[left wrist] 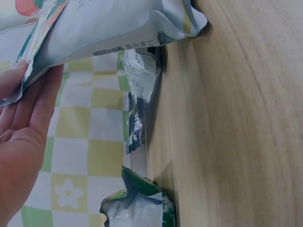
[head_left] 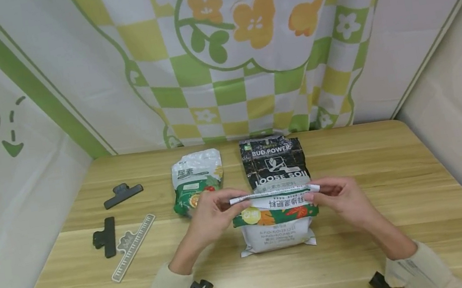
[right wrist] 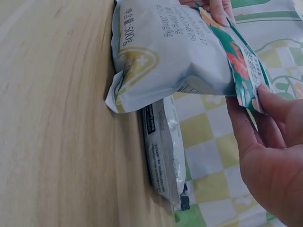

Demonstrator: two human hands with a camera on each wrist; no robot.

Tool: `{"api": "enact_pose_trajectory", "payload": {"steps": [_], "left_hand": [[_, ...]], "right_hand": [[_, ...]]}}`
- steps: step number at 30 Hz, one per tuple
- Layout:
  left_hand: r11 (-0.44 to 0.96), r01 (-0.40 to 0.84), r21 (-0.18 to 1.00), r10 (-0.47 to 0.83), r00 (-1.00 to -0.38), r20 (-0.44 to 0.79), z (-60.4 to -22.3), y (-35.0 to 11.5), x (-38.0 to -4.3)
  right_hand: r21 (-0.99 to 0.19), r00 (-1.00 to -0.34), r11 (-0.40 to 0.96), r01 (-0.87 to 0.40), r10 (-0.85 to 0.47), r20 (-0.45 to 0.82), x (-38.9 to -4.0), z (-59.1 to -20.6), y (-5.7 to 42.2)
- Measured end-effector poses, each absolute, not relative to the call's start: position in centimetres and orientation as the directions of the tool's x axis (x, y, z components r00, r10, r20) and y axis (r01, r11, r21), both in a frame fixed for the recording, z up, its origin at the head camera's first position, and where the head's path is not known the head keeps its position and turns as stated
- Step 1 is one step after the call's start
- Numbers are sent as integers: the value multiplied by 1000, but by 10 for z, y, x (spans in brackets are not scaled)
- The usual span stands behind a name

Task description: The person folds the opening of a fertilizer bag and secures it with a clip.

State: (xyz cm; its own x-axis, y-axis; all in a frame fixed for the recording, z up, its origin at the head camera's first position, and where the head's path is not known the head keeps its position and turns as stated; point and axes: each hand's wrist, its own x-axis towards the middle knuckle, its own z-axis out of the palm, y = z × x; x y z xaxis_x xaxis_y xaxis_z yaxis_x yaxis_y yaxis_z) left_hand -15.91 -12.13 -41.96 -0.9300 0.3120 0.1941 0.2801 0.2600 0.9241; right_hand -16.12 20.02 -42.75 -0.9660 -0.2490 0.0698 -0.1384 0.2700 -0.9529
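Behind the wood-grain table hangs a green, yellow and white checkered curtain printed with orange flowers, with pale walls at both sides. A white fertilizer bag stands upright on the table, its top folded over in a flap showing a green strip with red and orange pictures. The left hand pinches one end of that fold, thumb on the near face and fingers behind; the right hand pinches the other end in the same way. Both grips are closed down to the thin layers of the flap.

Just beyond it stands a silvery bag, with the black LOOSE SOIL bag behind that. A white-and-green bag marked 尿素 stands to the left of these, past the left hand. Well apart on the table's left side lie two black clips, a farther one and a nearer one, and beside the latter a clear ruler clip lying at a slant
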Motion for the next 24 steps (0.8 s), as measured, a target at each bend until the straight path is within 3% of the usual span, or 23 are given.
{"api": "enact_pose_trajectory", "payload": {"steps": [10, 15, 20, 24], "left_hand": [[296, 302, 906, 335, -921, 198, -415, -121, -162], [288, 282, 915, 326, -927, 183, -415, -122, -164], [314, 217, 924, 294, -948, 123, -415, -126, -162], [334, 174, 926, 268, -960, 83, -418, -129, -162]], "right_hand": [[-970, -956, 175, -171, -267, 121, -160, -426, 203], [-968, -951, 191, -160, -291, 99, -161, -423, 204], [-974, -959, 211, -81, -283, 18, -161, -421, 202], [-990, -957, 141, 30, -281, -69, -161, -422, 200]]}}
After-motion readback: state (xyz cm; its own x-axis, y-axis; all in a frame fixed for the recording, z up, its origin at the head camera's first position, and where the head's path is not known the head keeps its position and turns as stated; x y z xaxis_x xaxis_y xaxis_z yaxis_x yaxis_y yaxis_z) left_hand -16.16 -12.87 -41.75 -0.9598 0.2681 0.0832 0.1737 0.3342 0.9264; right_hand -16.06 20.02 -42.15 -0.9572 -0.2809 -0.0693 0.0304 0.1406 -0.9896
